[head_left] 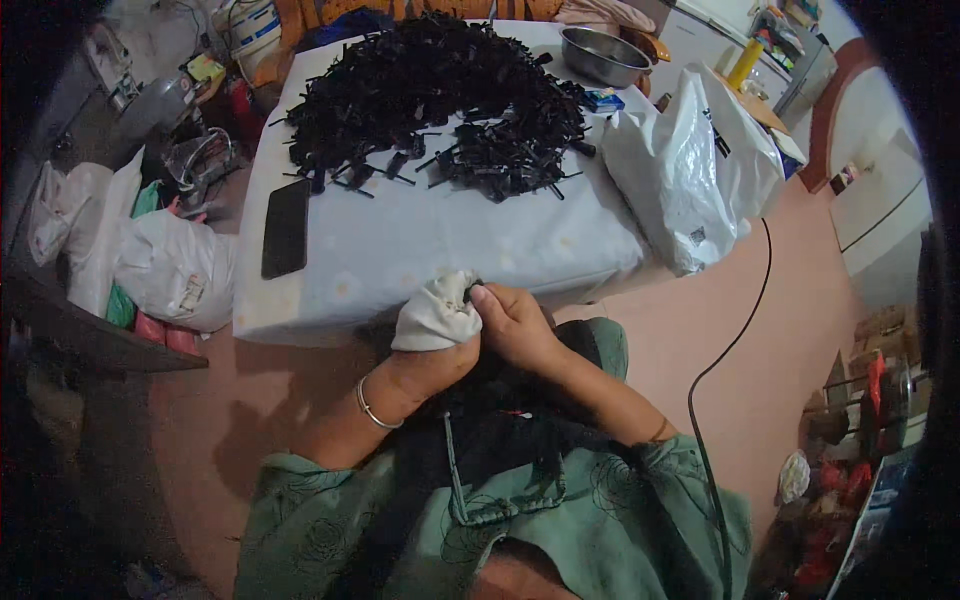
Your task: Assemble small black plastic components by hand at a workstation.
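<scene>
My left hand [437, 320] is closed, in a white cloth glove over the fingers, with a metal bangle on its wrist. Against it, my bare right hand [511, 322] is closed too, its thumb pressed forward. Between the two is a small black part [473, 294], mostly hidden by glove and thumb. Both hands are held just off the near edge of a table with a pale cloth [450, 235]. Farther back on that cloth lies a large heap of black plastic parts [420, 85] with thin stems. A smaller cluster of black parts [505, 155] sits at its near right.
A dark phone [286, 229] lies at the table's left. Back right are a metal bowl [605, 57] and a small blue packet [603, 101]. A white plastic bag [690, 170] leans at the right edge. A black cable [735, 340] crosses the floor. Bags [170, 260] fill a left shelf.
</scene>
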Available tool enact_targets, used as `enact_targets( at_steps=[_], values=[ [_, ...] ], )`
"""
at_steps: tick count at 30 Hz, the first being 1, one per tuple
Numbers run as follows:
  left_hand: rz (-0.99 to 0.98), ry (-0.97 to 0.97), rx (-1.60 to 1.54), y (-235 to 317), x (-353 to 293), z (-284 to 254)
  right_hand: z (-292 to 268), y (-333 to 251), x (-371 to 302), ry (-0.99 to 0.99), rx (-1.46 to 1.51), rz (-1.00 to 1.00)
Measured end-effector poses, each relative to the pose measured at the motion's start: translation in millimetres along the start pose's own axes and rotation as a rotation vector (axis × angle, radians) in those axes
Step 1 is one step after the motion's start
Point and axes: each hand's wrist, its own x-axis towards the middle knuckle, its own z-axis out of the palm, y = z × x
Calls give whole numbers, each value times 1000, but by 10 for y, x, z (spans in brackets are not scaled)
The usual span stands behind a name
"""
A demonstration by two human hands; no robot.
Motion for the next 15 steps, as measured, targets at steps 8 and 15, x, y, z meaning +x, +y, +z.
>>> enact_targets(
  at_steps=[8,15],
  values=[
    [-321,33,-448,-220,-39,-31,-196,-109,36,12,-157,-123],
    [-490,-223,-511,-217,-22,-130,-309,-131,2,-24,-304,-338]
  ],
)
